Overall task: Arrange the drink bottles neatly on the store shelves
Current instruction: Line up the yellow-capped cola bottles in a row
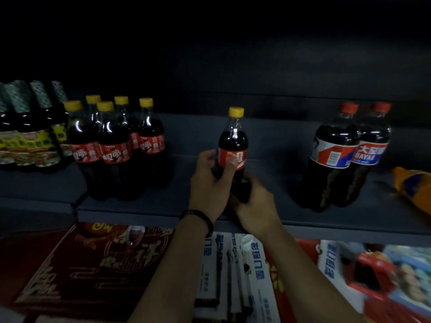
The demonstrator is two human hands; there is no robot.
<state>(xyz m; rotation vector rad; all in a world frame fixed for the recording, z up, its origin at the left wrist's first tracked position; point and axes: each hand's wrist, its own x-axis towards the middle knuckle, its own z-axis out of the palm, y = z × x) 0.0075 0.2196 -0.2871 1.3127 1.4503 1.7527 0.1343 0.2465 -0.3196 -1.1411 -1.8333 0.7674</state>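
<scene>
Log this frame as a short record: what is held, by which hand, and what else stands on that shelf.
held: cola bottle, yellow cap, upright
left hand: grips it at the label
right hand: grips its lower body, hiding the base
shelf: dark, dimly lit
to its left: five matching bottles in a cluster
to its right: two large red-cap bottles, side by side
spacing: held bottle apart from both groups

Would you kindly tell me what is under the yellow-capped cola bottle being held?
The dark shelf lies below the cola bottle; the right hand covers its base, so contact cannot be seen.
</scene>
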